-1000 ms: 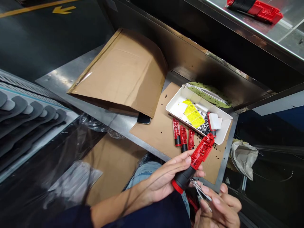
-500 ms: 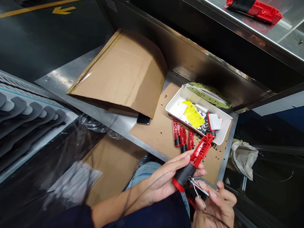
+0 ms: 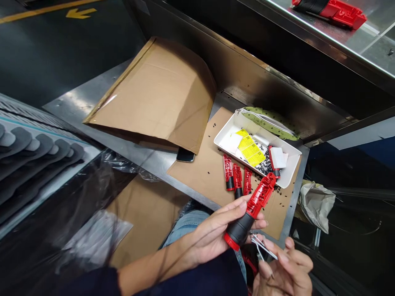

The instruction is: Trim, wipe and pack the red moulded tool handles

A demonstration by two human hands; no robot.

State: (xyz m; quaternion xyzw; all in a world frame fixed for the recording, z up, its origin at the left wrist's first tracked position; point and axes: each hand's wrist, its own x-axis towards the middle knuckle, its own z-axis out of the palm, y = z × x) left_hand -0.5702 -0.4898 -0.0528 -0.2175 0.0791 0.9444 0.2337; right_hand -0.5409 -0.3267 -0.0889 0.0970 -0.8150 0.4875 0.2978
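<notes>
My left hand (image 3: 216, 234) is wrapped round a red and black plastic housing (image 3: 242, 226), holding it at a tilt with its open, ribbed red end pointing up and away. In my right hand (image 3: 285, 267), low on the right, slim metal tweezers (image 3: 263, 247) are pinched between thumb and fingers. Their tips are a little to the right of the black sleeve, apart from it. Beyond the housing, similar red parts (image 3: 228, 170) lie in a row beside a white tray (image 3: 224, 144). Small black pieces, a yellow label sheet (image 3: 251, 150) and another red part (image 3: 273, 158) are in the tray.
A large cardboard box (image 3: 157, 94) sits left of the tray, with a phone (image 3: 185, 155) at its edge. A green zip pouch (image 3: 271, 123) lies behind the tray. Another red and black housing (image 3: 333, 12) rests on the upper shelf. A crumpled bag (image 3: 316, 205) is at the right.
My right hand has moved slightly right and down, drawing the tweezers away from the black sleeve they were touching. My left hand still holds the housing in nearly the same place.
</notes>
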